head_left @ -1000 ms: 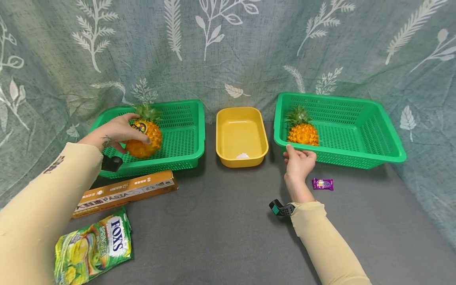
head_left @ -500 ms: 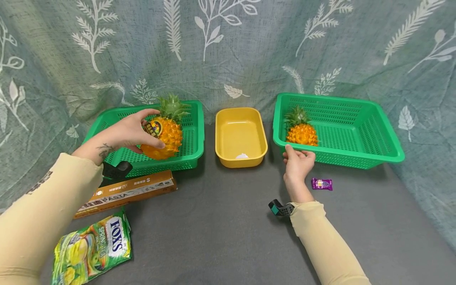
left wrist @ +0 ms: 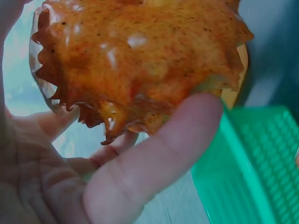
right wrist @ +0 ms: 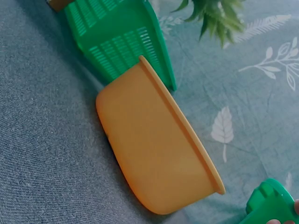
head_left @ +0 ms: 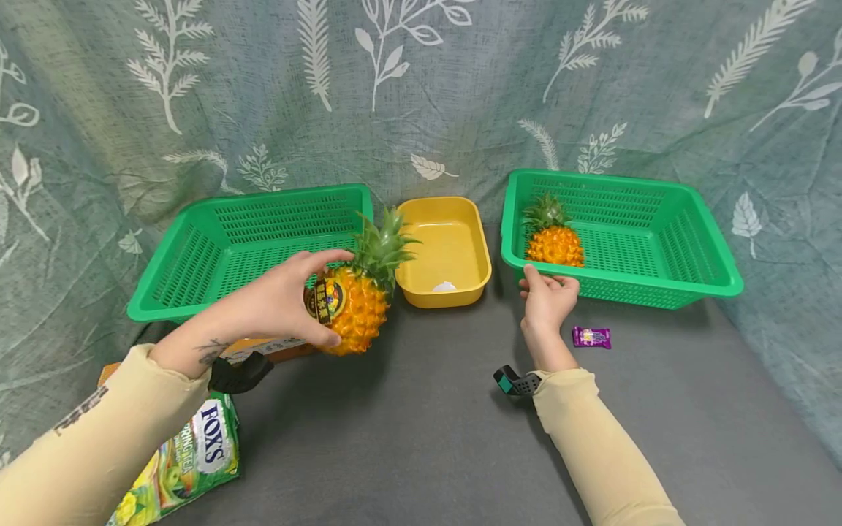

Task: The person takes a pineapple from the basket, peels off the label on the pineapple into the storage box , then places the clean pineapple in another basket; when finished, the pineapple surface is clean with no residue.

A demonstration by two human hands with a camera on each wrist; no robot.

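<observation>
The left hand (head_left: 279, 301) grips a pineapple (head_left: 358, 313), fingers and thumb curled round its sides, holding it above the counter (head_left: 427, 424). The fruit is tilted, its crown toward the yellow tub (head_left: 454, 299), and it is outside the left basket (head_left: 289, 214). The right hand (head_left: 551, 305) pinches the near rim of the right basket (head_left: 658, 291) between thumb and fingers. Inside that basket, at its left end, sits pineapple number 2 (head_left: 556, 247). A purple candy (head_left: 592, 337) lies near the right wrist; the left arm partly hides 1 box (head_left: 289, 353) and 1 Fox's bag (head_left: 204, 449).
</observation>
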